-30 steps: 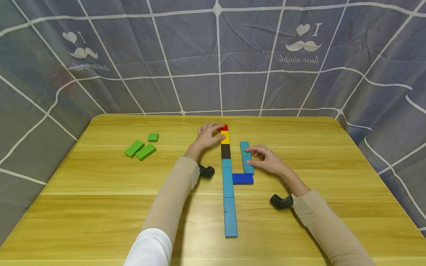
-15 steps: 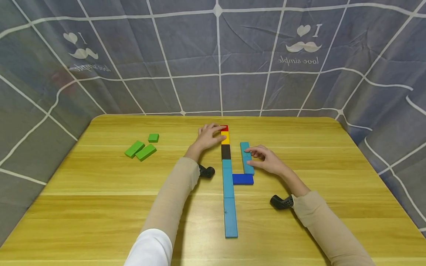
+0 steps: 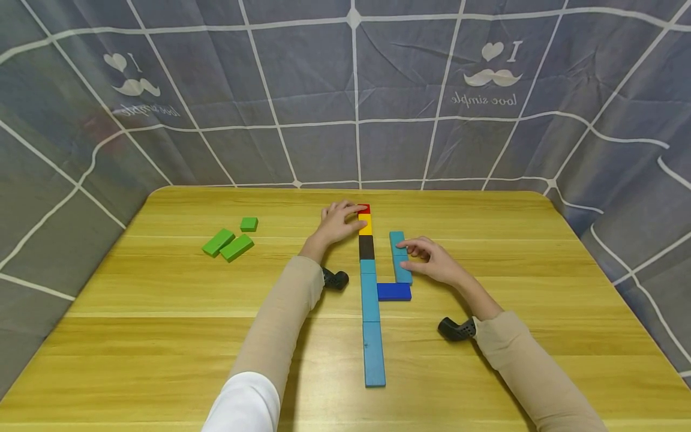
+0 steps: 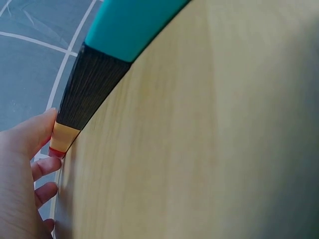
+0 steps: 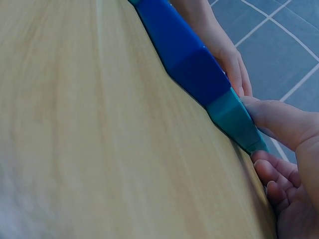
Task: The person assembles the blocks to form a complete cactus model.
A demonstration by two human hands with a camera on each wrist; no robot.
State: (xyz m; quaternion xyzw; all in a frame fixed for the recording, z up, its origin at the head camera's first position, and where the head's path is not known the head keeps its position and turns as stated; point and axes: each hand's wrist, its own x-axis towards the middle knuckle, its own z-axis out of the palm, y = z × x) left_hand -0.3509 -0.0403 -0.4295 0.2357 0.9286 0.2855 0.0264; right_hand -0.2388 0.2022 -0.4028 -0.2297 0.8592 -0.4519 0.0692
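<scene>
On the tabletop runs a long row of flat blocks: a red block at the far end, then a yellow block, a black block and several light blue blocks. My left hand touches the red block with a fingertip, its thumb at the yellow one. A dark blue block juts right from the row. Beyond it two light blue blocks stand end to end, parallel to the row. My right hand rests fingertip and thumb on these two; its other fingers curl loosely.
Several green blocks lie apart at the left of the wooden table. A grey curtain with white lines hangs behind the far edge. Black wrist devices sit at both sleeves.
</scene>
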